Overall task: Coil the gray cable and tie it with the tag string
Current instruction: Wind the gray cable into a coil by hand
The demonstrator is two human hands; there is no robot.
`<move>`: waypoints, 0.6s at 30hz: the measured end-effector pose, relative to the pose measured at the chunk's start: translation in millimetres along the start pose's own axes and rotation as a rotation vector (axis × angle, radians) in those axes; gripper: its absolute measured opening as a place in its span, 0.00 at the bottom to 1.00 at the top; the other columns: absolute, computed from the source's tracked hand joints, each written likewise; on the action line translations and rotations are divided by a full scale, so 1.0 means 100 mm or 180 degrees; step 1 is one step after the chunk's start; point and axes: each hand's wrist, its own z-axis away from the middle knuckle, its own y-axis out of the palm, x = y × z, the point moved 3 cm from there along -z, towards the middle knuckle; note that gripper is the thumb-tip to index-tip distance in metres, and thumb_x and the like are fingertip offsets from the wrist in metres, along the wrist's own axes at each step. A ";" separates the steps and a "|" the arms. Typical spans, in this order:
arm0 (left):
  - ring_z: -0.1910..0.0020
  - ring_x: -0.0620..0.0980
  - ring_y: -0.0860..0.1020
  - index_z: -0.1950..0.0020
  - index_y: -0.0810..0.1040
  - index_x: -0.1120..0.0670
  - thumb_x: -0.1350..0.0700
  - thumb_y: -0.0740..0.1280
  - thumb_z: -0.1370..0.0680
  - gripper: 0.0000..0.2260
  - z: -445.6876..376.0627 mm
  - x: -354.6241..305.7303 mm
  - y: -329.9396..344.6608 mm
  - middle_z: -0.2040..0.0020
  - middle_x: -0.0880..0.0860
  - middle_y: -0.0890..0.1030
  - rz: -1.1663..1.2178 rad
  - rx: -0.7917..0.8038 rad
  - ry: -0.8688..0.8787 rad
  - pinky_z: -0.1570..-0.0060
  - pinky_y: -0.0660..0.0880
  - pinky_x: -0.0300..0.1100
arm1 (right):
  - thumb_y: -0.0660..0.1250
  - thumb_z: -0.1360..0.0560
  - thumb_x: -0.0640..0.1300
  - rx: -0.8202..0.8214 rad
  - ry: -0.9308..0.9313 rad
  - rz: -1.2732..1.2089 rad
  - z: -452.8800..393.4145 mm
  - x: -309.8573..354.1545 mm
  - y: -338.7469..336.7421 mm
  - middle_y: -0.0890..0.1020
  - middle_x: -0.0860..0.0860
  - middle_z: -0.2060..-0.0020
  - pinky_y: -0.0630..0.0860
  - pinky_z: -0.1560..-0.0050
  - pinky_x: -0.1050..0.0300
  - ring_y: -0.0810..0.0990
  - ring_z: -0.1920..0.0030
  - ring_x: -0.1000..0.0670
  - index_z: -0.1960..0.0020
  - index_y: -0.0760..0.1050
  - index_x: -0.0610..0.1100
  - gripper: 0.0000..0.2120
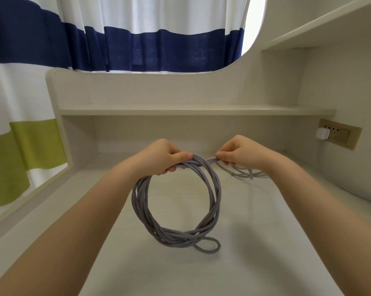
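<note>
The cable (176,201) coil is gripped at its 12 o'clock by the left hand (163,155), hanging to the desk (255,231), so its loose end can be pinched by the right hand (242,151) at 1 o'clock.

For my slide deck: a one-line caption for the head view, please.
Left hand grips the coiled gray cable upright on the desk while right hand pinches its loose end.

Views: one, worn on my head.
Facing: forward and down over my desk (180,274).
Nearness: close; my forearms fill the lower frame.
</note>
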 end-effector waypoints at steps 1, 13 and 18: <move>0.81 0.46 0.64 0.64 0.77 0.65 0.45 0.63 0.24 0.22 -0.01 0.01 -0.01 0.76 0.52 0.71 -0.0111 -0.0132 -0.0008 0.77 0.63 0.34 | 0.64 0.26 0.48 -0.0093 0.0055 0.0009 0.00 -0.01 -0.03 0.74 0.49 0.75 0.67 0.64 0.56 0.68 0.71 0.49 0.69 0.78 0.44 0.15; 0.72 0.52 0.62 0.71 0.67 0.60 0.49 0.63 0.23 0.21 -0.06 0.18 0.01 0.72 0.60 0.66 0.0310 -0.1768 -0.0200 0.66 0.58 0.44 | 0.65 0.26 0.36 -0.0777 0.0682 -0.2444 0.11 -0.06 0.21 0.81 0.45 0.72 0.79 0.70 0.62 0.78 0.76 0.53 0.54 0.78 0.32 0.07; 0.73 0.53 0.64 0.68 0.76 0.65 0.49 0.63 0.24 0.21 -0.10 0.27 0.09 0.72 0.60 0.69 0.1078 -0.1919 -0.0265 0.67 0.61 0.47 | 0.71 0.30 0.39 -0.0765 0.0639 -0.2355 0.10 -0.14 0.36 0.83 0.51 0.74 0.74 0.74 0.66 0.80 0.74 0.56 0.61 0.80 0.38 0.04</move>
